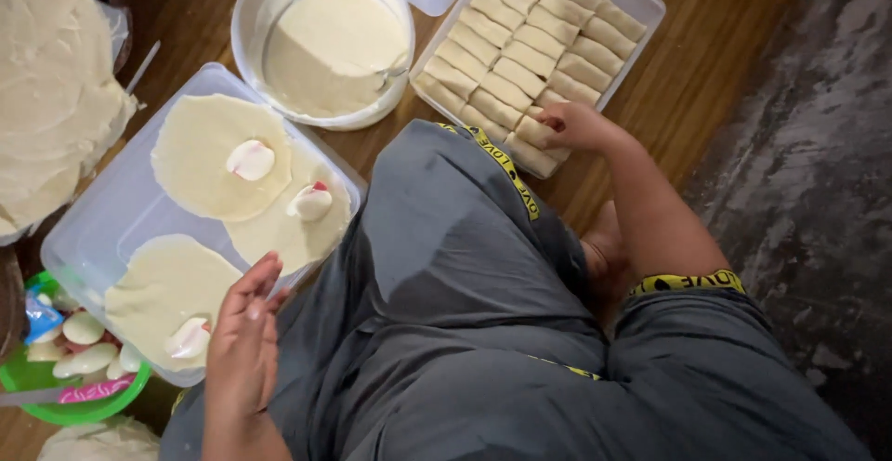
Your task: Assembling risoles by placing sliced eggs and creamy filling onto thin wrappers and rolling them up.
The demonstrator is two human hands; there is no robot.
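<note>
My left hand [243, 340] hovers with fingers together over the near edge of a clear plastic lid [102, 219]. On the lid lie three round pale wrappers [200, 159], each with a white filling piece [251, 159] on it. My right hand [571, 126] reaches out and grips a rolled-up wrapper [534, 133] at the near edge of a clear tray [641, 1] filled with several rows of rolls. My knees in grey shorts lie between the two hands.
A white round bowl [246, 15] of pale batter stands beyond the lid. At far left a stack of wrappers [46, 98] rests, and a green bowl [79, 413] with filling pieces sits at bottom left. Wooden floor, then dark concrete at right.
</note>
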